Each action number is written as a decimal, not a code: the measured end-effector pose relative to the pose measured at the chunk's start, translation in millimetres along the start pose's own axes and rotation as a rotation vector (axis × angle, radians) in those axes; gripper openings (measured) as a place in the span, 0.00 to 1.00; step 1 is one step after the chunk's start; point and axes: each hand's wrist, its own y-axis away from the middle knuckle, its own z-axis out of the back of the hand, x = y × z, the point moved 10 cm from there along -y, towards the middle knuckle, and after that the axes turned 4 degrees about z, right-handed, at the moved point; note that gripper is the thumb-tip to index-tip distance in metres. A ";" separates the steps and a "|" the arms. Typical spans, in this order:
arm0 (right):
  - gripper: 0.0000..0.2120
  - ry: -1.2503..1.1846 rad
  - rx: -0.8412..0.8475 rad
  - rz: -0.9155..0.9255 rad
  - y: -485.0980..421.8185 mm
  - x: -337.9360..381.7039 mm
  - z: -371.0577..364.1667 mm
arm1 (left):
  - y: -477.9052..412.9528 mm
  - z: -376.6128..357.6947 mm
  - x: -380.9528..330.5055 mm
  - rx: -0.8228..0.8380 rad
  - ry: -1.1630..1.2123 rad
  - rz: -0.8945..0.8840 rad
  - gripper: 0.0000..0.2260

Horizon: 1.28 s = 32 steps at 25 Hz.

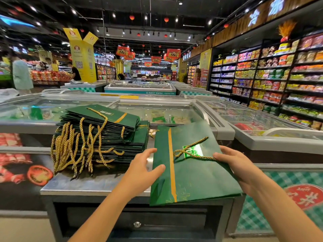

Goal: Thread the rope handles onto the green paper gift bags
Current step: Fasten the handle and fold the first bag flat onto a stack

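A flat green paper gift bag [192, 175] with an orange stripe is held tilted over the metal counter. A gold rope handle [191, 149] lies across its face near the shiny label. My right hand [234, 163] grips the bag's right edge, thumb on top by the rope's end. My left hand [145, 165] is at the bag's left edge, thumb on its face and the other fingers straight above the counter. To the left sits a stack of green bags [108, 131] with several gold rope handles hanging off its front.
The metal counter [90, 186] has a drawer with a lock below. Glass-lidded freezer chests [157, 112] stand behind and to the right. Stocked shelves [279, 75] line the right wall. People stand far off at the left.
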 end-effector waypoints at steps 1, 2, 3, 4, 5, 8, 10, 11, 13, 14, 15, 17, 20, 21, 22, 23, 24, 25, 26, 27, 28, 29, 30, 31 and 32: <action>0.13 -0.035 -0.027 0.006 -1.4 -2.9 3.8 | 0.8 -4.1 3.1 0.018 0.073 0.022 0.25; 0.14 -0.065 -0.050 0.027 -4.0 -5.1 7.2 | 0.6 -6.9 3.5 0.025 0.159 0.031 0.24; 0.16 -0.079 -0.083 0.040 -5.7 -6.1 10.2 | -1.3 -8.8 3.2 0.020 0.229 0.036 0.23; 0.19 -0.073 -0.114 0.058 -8.7 -7.2 13.5 | -4.2 -9.0 3.5 0.003 0.286 0.043 0.21; 0.21 -0.054 -0.133 0.068 -9.5 -6.9 14.8 | -6.8 -6.9 3.6 -0.031 0.338 0.050 0.20; 0.21 -0.040 -0.118 0.095 -19.0 -5.7 19.3 | -17.3 3.9 4.1 -0.154 0.343 0.064 0.20; 0.23 0.029 -0.054 0.107 -25.2 -0.8 19.5 | -25.0 8.5 0.1 -0.203 0.303 0.070 0.22; 0.25 0.069 -0.023 0.114 -27.5 3.1 17.1 | -30.1 10.2 -4.3 -0.219 0.276 0.060 0.23; 0.24 0.159 -0.005 0.140 -35.8 11.5 13.6 | -43.1 10.5 -18.9 -0.218 0.187 0.024 0.25; 0.22 0.210 -0.028 0.163 -42.5 17.3 14.2 | -51.5 8.5 -26.6 -0.197 0.138 0.010 0.27; 0.20 0.263 -0.059 0.194 -48.6 25.8 14.4 | -60.7 6.2 -34.4 -0.172 0.084 -0.001 0.28; 0.20 0.375 -0.099 0.242 -69.0 36.7 16.5 | -81.6 1.3 -42.7 -0.117 -0.020 0.008 0.30; 0.23 0.525 -0.078 0.277 -97.3 42.4 12.8 | -109.2 -5.4 -42.4 -0.048 -0.176 0.051 0.28; 0.23 0.585 -0.071 0.282 -103.5 42.7 10.7 | -116.9 -7.6 -40.4 -0.038 -0.209 0.062 0.27; 0.23 0.648 -0.063 0.285 -109.3 40.6 9.0 | -123.2 -10.0 -37.2 -0.033 -0.227 0.077 0.27; 0.24 0.715 -0.057 0.292 -114.8 39.2 7.8 | -128.4 -12.7 -35.0 -0.029 -0.246 0.086 0.28; 0.24 0.781 -0.053 0.294 -119.3 37.3 7.3 | -132.2 -16.5 -32.7 -0.015 -0.274 0.093 0.28; 0.24 0.847 -0.045 0.296 -122.6 33.8 7.4 | -134.6 -21.2 -29.4 0.004 -0.305 0.099 0.28; 0.24 0.912 -0.038 0.293 -125.6 28.5 8.6 | -136.7 -26.2 -24.9 0.025 -0.331 0.108 0.28; 0.24 0.976 -0.035 0.283 -127.2 22.2 9.9 | -137.8 -30.8 -19.4 0.046 -0.352 0.118 0.28; 0.23 1.026 -0.031 0.279 -127.7 16.9 10.5 | -139.1 -35.1 -13.1 0.065 -0.371 0.130 0.27; 0.23 1.058 -0.026 0.287 -127.4 13.4 10.3 | -139.9 -38.7 -7.4 0.076 -0.392 0.136 0.27; 0.23 1.083 -0.027 0.306 -126.6 11.9 9.8 | -141.5 -41.7 -2.8 0.078 -0.409 0.135 0.27; 0.23 1.102 -0.033 0.330 -126.5 11.7 8.9 | -143.5 -43.0 -0.9 0.067 -0.419 0.123 0.27; 0.24 1.113 -0.044 0.358 -127.3 12.5 7.9 | -146.3 -43.1 -1.1 0.050 -0.418 0.107 0.29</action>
